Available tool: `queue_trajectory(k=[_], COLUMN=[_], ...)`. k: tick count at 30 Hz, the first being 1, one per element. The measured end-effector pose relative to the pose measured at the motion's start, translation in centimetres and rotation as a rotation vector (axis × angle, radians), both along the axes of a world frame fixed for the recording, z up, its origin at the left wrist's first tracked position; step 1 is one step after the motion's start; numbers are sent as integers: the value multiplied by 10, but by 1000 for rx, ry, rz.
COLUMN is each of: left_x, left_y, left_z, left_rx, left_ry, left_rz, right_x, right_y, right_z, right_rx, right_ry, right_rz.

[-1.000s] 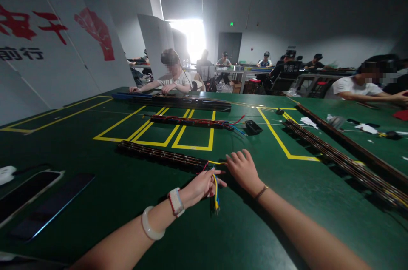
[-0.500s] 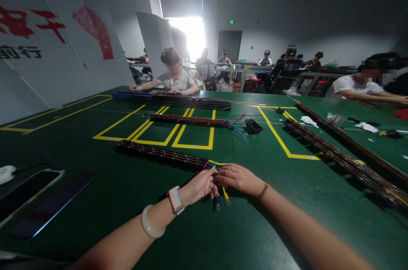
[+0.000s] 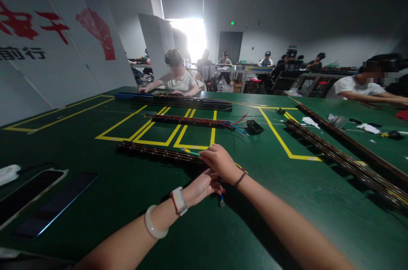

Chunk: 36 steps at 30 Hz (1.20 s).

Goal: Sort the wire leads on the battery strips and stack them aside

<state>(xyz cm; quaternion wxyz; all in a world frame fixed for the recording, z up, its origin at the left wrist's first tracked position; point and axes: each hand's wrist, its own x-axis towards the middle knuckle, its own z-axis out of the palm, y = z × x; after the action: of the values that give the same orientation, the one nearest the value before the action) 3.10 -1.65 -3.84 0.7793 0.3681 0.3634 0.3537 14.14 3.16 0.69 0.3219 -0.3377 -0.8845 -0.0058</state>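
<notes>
A long dark wire bundle [image 3: 159, 152] lies across the green table in front of me, its right end hidden behind my hands. My right hand [image 3: 221, 161] is closed on a green-and-yellow wire [image 3: 191, 152], whose ring terminal points left above the bundle. Below it, my left hand [image 3: 202, 187] is closed around the wires at the bundle's end. A blue wire end with a ring terminal [image 3: 222, 201] hangs down past the left fingertips. A yellow wire shows partly behind the right wrist.
Farther back lie a bundle with red and blue wires [image 3: 191, 121] and a small black box [image 3: 254, 127]. Long dark bars [image 3: 338, 157] run along the right. Two phones [image 3: 63, 204] lie at the left. A co-worker [image 3: 178, 76] sits across the table, another at right.
My right hand has moved up and left, across my left hand. The ring-terminal wire end that hung down now points left. My left hand has stayed nearly in place.
</notes>
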Motion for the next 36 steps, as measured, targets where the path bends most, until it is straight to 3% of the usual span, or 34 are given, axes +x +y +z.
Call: queue_trajectory(k=[6,14,21,26,36], left_x=[-1,2,0,-9,-32], left_y=[2,0,-2,3,13], left_z=[3,8,10,16,40], left_rx=[-84,-93,61,227,401], left_ry=[50,88,87,325,782], left_rz=[5,16,-76,-193,-422], right_x=[-31,-34,27,78,81], right_y=[6,2,-9,-17,-21], right_z=[1,-1,-13,-39,-42], right_rx=[39,53,9,-107,-177], right_ry=[-247,-337,-47,-65,-159], right_rz=[-56,-34,-144,-206,-257])
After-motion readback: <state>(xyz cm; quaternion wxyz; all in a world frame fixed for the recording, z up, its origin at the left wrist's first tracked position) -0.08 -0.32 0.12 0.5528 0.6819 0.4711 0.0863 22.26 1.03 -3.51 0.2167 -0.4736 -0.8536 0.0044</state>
